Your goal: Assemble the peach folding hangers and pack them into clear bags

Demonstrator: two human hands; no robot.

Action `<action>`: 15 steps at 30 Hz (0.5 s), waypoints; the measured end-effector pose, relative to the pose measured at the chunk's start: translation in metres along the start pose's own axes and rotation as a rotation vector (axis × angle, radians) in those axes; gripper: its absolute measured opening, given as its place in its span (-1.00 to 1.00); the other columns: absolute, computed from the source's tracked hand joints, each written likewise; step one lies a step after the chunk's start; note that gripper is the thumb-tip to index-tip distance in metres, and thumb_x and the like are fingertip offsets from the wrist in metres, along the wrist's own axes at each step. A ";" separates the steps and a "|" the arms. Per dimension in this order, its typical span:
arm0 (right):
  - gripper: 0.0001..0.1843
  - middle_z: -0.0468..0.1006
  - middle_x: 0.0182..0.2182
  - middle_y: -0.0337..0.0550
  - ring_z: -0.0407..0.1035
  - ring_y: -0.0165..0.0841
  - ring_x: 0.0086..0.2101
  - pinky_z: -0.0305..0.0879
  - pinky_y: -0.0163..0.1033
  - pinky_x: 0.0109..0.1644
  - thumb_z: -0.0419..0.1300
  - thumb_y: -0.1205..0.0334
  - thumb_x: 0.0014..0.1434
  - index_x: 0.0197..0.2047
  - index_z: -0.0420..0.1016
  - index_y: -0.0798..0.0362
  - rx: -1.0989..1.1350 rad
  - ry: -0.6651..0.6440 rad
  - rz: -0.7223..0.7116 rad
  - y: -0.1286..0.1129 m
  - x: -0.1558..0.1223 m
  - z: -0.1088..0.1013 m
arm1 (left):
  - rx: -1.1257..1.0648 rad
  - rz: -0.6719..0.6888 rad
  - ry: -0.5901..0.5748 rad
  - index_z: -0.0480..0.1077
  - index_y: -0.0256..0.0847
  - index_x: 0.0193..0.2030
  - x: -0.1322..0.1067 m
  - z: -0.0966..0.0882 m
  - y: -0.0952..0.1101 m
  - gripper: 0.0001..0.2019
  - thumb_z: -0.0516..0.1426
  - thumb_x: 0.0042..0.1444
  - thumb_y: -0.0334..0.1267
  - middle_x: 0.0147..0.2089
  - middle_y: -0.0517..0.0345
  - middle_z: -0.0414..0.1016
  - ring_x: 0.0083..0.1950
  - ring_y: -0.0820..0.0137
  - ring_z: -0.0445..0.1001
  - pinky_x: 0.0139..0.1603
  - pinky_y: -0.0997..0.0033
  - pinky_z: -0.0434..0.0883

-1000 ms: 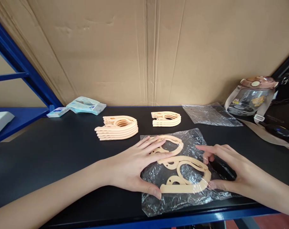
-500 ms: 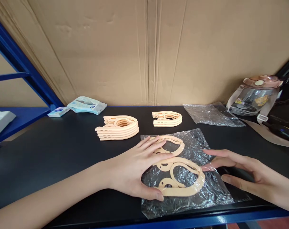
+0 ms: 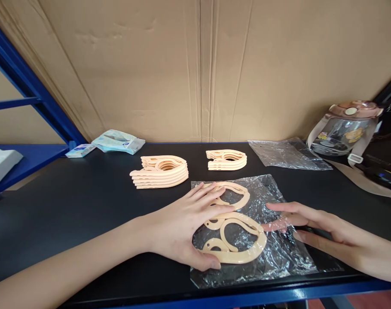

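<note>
Two beige folding hangers (image 3: 258, 249) lie inside a clear plastic bag (image 3: 279, 266), one nearer me and one behind it. My left hand (image 3: 192, 225) rests spread over the bag's left side, fingers across the far hanger (image 3: 245, 199) and thumb by the near one's lower edge. From the right, my right hand (image 3: 324, 231) reaches in with its fingers apart. One fingertip shows through the film, at the near hanger's right end; the thumb is by the bag's right side. Whether the hand touches that hanger is hard to tell.
Behind the bag are a taller stack of folding hangers (image 3: 163, 176) and a smaller stack (image 3: 227, 163). Another clear bag (image 3: 285, 154) lies at the back right, near a strapped water bottle (image 3: 346, 133). Wipes packs (image 3: 118, 141) sit back left. A blue edge (image 3: 279, 294) bounds the table.
The near hanger has slid left inside the bag, closer to my left hand. My right hand has moved left with it. My left hand stays in place.
</note>
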State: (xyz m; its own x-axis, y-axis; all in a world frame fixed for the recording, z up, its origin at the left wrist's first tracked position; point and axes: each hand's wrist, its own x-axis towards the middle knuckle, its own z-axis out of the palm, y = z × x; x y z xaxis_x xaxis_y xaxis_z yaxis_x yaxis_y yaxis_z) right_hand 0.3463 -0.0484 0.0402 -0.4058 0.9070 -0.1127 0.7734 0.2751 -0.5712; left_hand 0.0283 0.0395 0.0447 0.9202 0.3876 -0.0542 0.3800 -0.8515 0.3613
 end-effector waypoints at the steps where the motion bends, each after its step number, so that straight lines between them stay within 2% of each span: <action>1: -0.63 0.31 0.27 -0.42 0.20 -0.12 0.24 0.30 0.02 0.21 0.04 -0.04 0.30 0.14 0.41 -0.44 -0.004 0.002 0.000 -0.002 0.001 -0.001 | -0.001 0.004 0.000 0.02 -0.07 0.42 0.000 0.000 0.000 -0.09 0.22 -0.02 0.17 0.51 -0.08 -0.23 0.49 -0.04 -0.33 0.39 -0.26 -0.23; 4: -0.68 0.40 0.21 -0.29 0.33 -0.11 0.16 0.39 0.00 0.13 0.04 -0.05 0.29 -0.02 0.54 -0.27 -0.047 0.068 -0.021 -0.005 0.009 -0.010 | -0.016 0.016 0.011 -0.05 -0.07 0.44 0.000 0.000 -0.001 -0.06 0.21 0.00 0.22 0.51 -0.05 -0.25 0.50 -0.01 -0.33 0.41 -0.23 -0.24; 7: -0.65 0.48 0.12 -0.13 0.46 -0.17 -0.01 0.47 -0.09 -0.02 -0.02 -0.04 0.31 -0.20 0.54 -0.09 -0.117 0.255 -0.064 0.001 0.031 -0.027 | -0.038 0.015 0.021 -0.11 -0.18 0.45 -0.001 0.000 -0.004 -0.02 0.18 0.03 0.26 0.51 -0.07 -0.25 0.50 0.04 -0.31 0.43 -0.13 -0.24; 9: -0.62 0.55 0.00 -0.04 0.50 -0.21 -0.14 0.47 -0.11 -0.14 -0.04 -0.03 0.32 0.01 0.44 -0.03 -0.175 0.353 -0.070 0.008 0.052 -0.039 | -0.070 0.008 0.048 -0.12 -0.20 0.45 -0.001 -0.001 -0.006 -0.09 0.11 0.12 0.25 0.51 -0.05 -0.20 0.50 0.08 -0.28 0.45 -0.06 -0.19; 10: -0.59 0.56 -0.04 -0.04 0.48 -0.21 -0.13 0.45 -0.10 -0.11 -0.02 -0.02 0.32 0.09 0.37 0.00 -0.198 0.377 -0.099 0.011 0.065 -0.044 | -0.089 -0.002 0.077 -0.12 -0.17 0.45 -0.001 -0.001 -0.008 -0.16 0.06 0.18 0.22 0.50 -0.02 -0.16 0.50 0.11 -0.25 0.45 -0.03 -0.15; 12: -0.53 0.47 0.08 -0.01 0.40 -0.18 0.03 0.33 -0.03 0.11 0.03 -0.06 0.29 0.14 0.33 0.03 -0.262 0.373 -0.215 0.016 0.092 -0.052 | -0.122 -0.033 0.152 -0.11 -0.12 0.44 -0.001 0.000 -0.010 -0.33 -0.05 0.31 0.12 0.49 0.02 -0.10 0.49 0.18 -0.18 0.44 0.04 -0.06; 15: -0.36 0.39 0.16 0.03 0.28 -0.10 0.14 0.20 0.06 0.22 0.09 -0.18 0.21 0.22 0.26 0.03 -0.348 0.333 -0.321 0.016 0.132 -0.057 | -0.157 -0.093 0.260 -0.09 -0.11 0.42 -0.001 0.002 -0.014 -0.46 -0.16 0.38 0.02 0.46 0.01 -0.02 0.46 0.25 -0.04 0.41 0.13 0.04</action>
State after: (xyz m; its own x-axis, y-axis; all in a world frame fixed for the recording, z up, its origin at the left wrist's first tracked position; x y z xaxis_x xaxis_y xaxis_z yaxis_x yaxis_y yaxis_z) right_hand 0.3328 0.0937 0.0620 -0.5152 0.7967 0.3158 0.7744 0.5907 -0.2267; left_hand 0.0220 0.0501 0.0383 0.8198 0.5556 0.1390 0.4234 -0.7514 0.5061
